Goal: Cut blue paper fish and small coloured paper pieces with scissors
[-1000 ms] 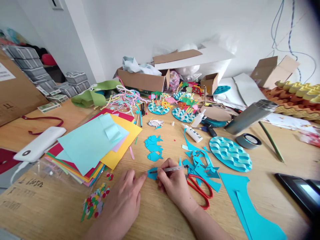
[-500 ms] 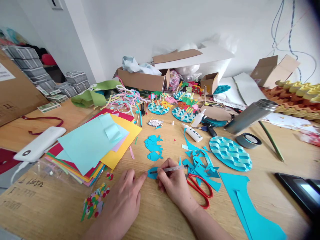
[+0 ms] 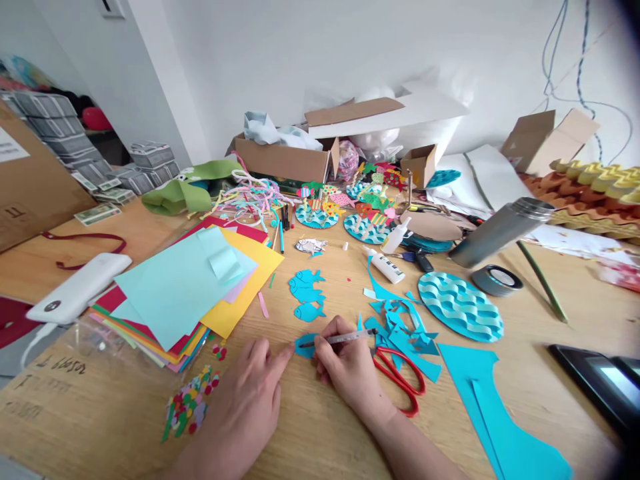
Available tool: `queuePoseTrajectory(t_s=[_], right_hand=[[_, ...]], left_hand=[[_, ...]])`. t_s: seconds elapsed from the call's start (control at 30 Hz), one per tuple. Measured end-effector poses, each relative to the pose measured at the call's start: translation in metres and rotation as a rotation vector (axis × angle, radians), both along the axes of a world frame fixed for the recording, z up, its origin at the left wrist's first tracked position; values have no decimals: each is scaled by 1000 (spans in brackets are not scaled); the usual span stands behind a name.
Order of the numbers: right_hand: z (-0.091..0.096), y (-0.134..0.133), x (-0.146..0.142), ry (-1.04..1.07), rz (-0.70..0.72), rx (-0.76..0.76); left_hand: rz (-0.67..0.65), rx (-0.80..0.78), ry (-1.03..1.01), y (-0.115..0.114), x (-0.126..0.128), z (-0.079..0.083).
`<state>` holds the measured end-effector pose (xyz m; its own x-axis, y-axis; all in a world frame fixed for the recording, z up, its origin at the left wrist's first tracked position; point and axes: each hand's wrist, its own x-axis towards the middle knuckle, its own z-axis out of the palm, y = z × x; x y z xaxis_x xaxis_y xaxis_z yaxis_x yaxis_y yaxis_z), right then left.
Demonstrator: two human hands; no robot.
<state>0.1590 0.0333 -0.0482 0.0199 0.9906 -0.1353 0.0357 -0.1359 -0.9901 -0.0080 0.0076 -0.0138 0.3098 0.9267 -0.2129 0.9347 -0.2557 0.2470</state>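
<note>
My right hand [image 3: 345, 370] is closed round a silver pen [image 3: 345, 339], its tip resting on a small blue paper cut-out [image 3: 305, 347] on the wooden table [image 3: 320, 440]. My left hand [image 3: 247, 400] lies flat with fingers stretched, the fingertips pressing the left edge of that cut-out. Just beyond it lie three blue paper fish [image 3: 306, 295]. Red-handled scissors [image 3: 400, 377] lie right of my right hand, next to blue paper scraps [image 3: 400, 327].
A stack of coloured paper sheets [image 3: 190, 293] lies at left, with small coloured paper bits [image 3: 190, 403] in front. A round blue wave disc [image 3: 460, 307], glue bottle [image 3: 386, 265], steel flask [image 3: 500, 233], tape roll [image 3: 497, 280], blue paper offcut [image 3: 495, 413] and a dark tablet [image 3: 600, 383] lie at right. Cardboard boxes stand at the back.
</note>
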Motion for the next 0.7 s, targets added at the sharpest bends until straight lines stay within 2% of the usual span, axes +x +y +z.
queuePoseTrajectory(t_s=[0.7], right_hand=[[3,0,0,-3,7,-7]], left_hand=[[3,-7,-17,0,0,2]])
